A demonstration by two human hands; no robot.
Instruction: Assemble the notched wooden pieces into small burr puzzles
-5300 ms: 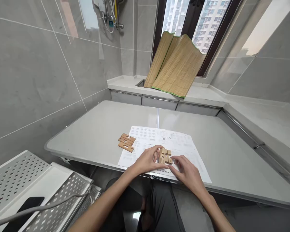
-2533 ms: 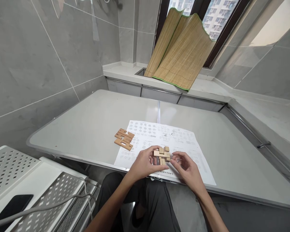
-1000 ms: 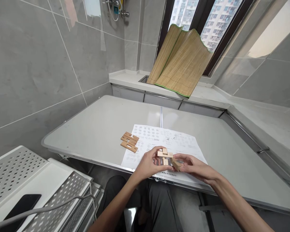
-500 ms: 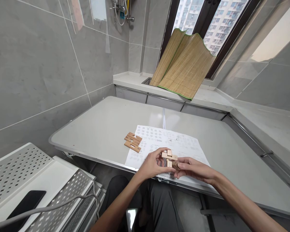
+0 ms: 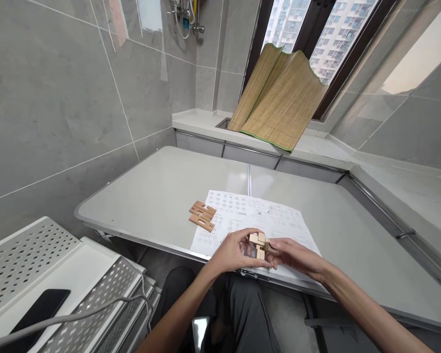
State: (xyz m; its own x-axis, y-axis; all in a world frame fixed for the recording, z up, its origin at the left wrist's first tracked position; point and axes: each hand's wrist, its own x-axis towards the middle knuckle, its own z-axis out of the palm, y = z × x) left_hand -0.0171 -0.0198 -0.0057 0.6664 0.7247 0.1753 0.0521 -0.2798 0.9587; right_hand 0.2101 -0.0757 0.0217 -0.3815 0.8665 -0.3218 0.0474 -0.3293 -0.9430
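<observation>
A small wooden interlocking puzzle [image 5: 257, 243] is held just above the near edge of the grey table [image 5: 161, 191]. My left hand [image 5: 233, 252] curls round its left side, thumb and fingers closed on it. From the right, my right hand [image 5: 294, 255] pinches the same block with its fingertips. Under both hands lies a printed instruction sheet [image 5: 255, 218]. A few flat notched wooden pieces [image 5: 203, 216] lie loose on the table to the left of the sheet, a hand's width from my left hand.
A rolled bamboo mat [image 5: 279, 100] leans against the window on the back ledge. At lower left stands a white perforated metal rack [image 5: 59, 289] with a black phone [image 5: 36, 311] and a grey cable on it. Grey tiled walls close in left and right.
Both hands lifted the wooden puzzle off the sheet and turned it. My right hand took a piece to its right side, and the hands have now drawn closer together and slightly lower.
</observation>
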